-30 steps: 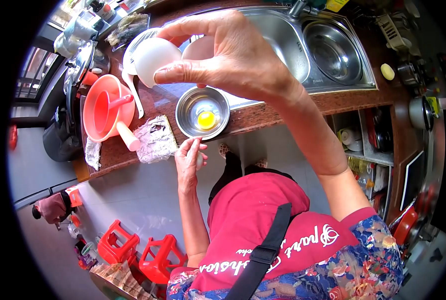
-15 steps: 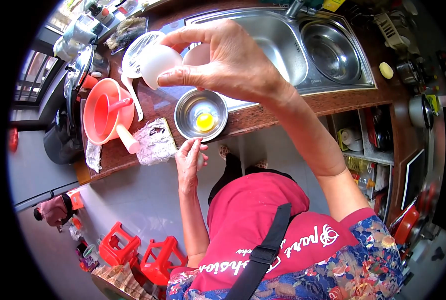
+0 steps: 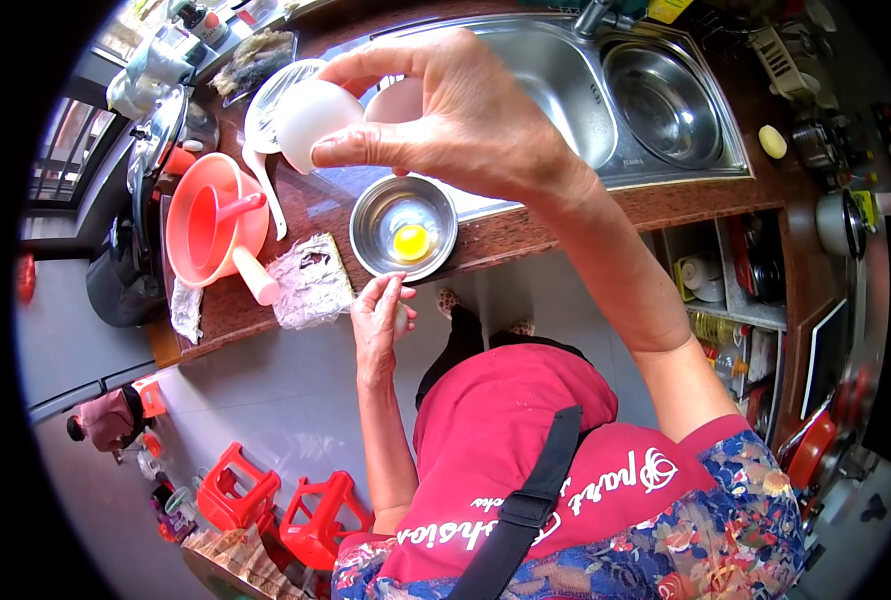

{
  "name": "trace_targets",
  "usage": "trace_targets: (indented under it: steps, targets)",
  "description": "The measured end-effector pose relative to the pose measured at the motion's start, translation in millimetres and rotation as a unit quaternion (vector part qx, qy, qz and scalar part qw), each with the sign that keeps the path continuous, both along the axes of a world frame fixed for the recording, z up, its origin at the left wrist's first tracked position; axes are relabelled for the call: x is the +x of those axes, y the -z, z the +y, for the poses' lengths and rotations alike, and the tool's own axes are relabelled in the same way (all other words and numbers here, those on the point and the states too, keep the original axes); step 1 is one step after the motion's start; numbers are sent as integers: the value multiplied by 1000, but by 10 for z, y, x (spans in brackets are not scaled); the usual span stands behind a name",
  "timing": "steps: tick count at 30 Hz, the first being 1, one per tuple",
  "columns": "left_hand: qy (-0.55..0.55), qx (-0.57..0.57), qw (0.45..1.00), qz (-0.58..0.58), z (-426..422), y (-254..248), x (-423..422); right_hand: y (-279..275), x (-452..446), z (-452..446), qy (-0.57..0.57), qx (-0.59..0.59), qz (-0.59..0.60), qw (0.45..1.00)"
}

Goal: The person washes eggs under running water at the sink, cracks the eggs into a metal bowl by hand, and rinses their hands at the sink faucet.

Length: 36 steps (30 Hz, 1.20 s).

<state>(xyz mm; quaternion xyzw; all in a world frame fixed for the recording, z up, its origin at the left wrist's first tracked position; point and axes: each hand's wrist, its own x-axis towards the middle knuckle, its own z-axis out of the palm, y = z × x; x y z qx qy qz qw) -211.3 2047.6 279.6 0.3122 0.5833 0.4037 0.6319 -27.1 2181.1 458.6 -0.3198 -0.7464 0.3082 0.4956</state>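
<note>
High in front of the camera, my right hand is closed on a white egg, pinched by its thumb and fingers. A second, pinkish rounded shell shows inside the same grip, partly hidden. Below stands a steel bowl with a raw egg and its yellow yolk in it. My left hand is at the bowl's near rim, its fingers curled round a pale rounded object, mostly hidden and perhaps an egg.
A pink dipper stands left of the bowl, beside a worn cloth. Behind them is a white ladle-like item. The steel sink holds a round basin on its right. Red stools stand on the floor.
My right hand and the white egg have shifted very slightly. My left hand stays by the bowl's rim, and the yolk looks unchanged.
</note>
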Motion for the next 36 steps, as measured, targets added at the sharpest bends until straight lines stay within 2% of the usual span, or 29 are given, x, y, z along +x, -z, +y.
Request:
trace_targets:
  steps: [6,9,11,13,14,15,16,17,19,23,25,28,31,33,35,36]
  targets:
    - [4,-1,1000,0,1,-2,-13,-242,29,-52,5,30,23,999]
    - [6,0,1000,-2,-3,6,-20,-327,48,-145,-45,-76,51,995]
    - [9,4,1000,-1,-6,14,-32,-162,50,-154,-67,-151,40,985]
    - [11,11,1000,4,-4,18,-42,382,-18,-120,-126,-260,73,955]
    - [9,9,1000,7,-9,20,-37,759,-11,-84,-180,-342,50,921]
    - [8,4,1000,11,-24,17,-36,1255,-21,-34,-111,-291,-119,943]
    - [8,1,1000,16,-14,9,-47,1596,3,-158,96,-82,-301,945]
    - [9,4,1000,18,20,2,-61,1644,63,-205,89,-135,-237,958]
    - [4,-3,1000,20,-36,7,-74,1501,62,-266,121,-153,-264,945]
    - [13,-8,1000,15,-58,69,-73,1502,155,-150,87,-211,-159,961]
    - [16,-7,1000,11,-59,77,-64,1418,208,-108,31,-322,-110,940]
    - [21,-8,1000,12,-59,59,-45,1156,238,-80,17,-333,-81,939]
    - [23,-7,1000,12,-60,46,-16,901,204,-27,26,-286,-36,957]
    - [27,-4,1000,14,-68,52,-10,635,188,29,5,-230,-46,972]
    - [27,-12,999,13,-72,48,-3,334,157,33,-32,-209,-8,977]
    - [26,-13,999,15,-77,55,-2,149,153,-3,-56,-237,17,970]
